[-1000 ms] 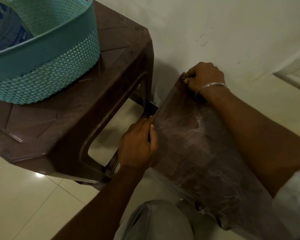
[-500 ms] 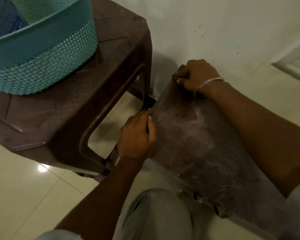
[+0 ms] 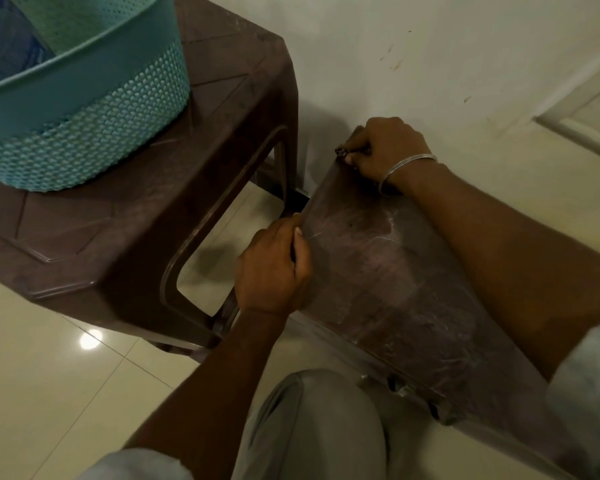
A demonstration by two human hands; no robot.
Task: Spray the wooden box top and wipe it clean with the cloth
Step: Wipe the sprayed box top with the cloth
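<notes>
Fingers (image 3: 293, 237) of the left hand (image 3: 274, 268) are curling over the left edge of the wooden box (image 3: 395, 289), with the thumb lying along its top, so the hand is gripping that edge. At the box's far corner, the fingers (image 3: 361, 147) of the right hand (image 3: 388, 147) are clenching tight and pinching a small dark thing (image 3: 342, 153); what it is I cannot tell. A metal bangle (image 3: 409, 164) is circling the right wrist. The box is sitting on the tiled floor (image 3: 49, 375) against the pale wall (image 3: 430, 46), its brown top showing whitish streaks and a metal latch (image 3: 400, 389) showing on its near side. A knee in grey trousers (image 3: 312, 427) is bending just in front of the box. Just beside the box on the left, a brown plastic stool (image 3: 136, 220) is carrying a teal basket (image 3: 101, 98), with something blue (image 3: 7, 53) lying inside.
</notes>
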